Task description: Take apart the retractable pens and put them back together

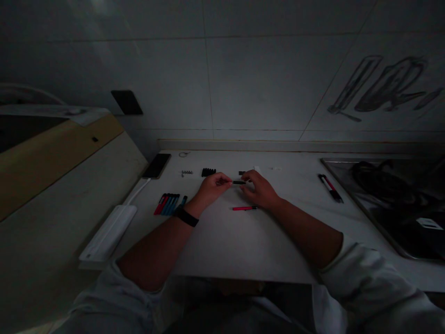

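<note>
— While you hold that black part (239, 182) between both hands, where does it sit?
— Above the desk (222, 241), just behind the pink pen (245, 208). Your left hand (211, 186) pinches one end and your right hand (261, 190) the other, the fingers of both closed narrow on it.
— How will it handle?
— Light, stiff and smooth, I judge, so likely slippery. Pinch it on the sides near each end.
— And the counts?
— You have one pink pen, one black-and-red pen (330, 188) to your right, one phone (156, 165) and one power strip (107, 234). The pen row (168, 204) on your left has one red pen. The rest are blue, packed too tight to count. The black caps (208, 172) blur into one clump.
</note>
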`<act>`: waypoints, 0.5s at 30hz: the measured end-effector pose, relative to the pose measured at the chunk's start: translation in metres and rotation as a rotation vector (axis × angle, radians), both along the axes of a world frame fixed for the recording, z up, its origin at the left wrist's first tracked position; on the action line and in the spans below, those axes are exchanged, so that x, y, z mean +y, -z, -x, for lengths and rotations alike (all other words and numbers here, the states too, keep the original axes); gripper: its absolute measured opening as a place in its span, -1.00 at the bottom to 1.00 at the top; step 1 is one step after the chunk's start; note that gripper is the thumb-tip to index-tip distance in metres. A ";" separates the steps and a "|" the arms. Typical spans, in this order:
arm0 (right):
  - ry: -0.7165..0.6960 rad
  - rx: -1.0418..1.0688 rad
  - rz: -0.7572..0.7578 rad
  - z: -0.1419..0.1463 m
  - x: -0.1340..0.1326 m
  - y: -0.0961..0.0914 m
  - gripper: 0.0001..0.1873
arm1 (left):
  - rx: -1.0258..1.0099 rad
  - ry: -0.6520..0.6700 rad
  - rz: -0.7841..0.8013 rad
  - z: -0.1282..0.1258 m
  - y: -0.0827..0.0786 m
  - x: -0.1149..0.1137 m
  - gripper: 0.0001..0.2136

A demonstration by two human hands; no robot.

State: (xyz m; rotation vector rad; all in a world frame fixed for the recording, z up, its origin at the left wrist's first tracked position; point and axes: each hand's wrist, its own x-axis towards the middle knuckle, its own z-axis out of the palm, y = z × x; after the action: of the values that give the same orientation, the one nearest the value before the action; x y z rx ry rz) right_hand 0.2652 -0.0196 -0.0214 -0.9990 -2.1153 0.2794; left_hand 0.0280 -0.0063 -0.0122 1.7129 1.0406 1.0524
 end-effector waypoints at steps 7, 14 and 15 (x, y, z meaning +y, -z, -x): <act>-0.002 -0.026 -0.005 0.000 -0.001 -0.002 -0.81 | 0.008 0.004 0.004 0.001 0.000 0.001 -0.85; -0.014 -0.061 -0.027 -0.001 0.003 0.001 -0.87 | 0.029 0.010 -0.022 0.001 0.003 0.003 -0.86; -0.014 -0.066 -0.028 -0.002 0.003 0.000 -0.87 | 0.045 0.013 -0.029 0.001 0.002 0.003 -0.86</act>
State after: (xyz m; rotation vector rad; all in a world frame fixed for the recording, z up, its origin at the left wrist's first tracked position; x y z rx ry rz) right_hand 0.2671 -0.0167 -0.0219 -0.9901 -2.1807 0.2258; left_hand 0.0271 -0.0038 -0.0147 1.7717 1.0458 1.0291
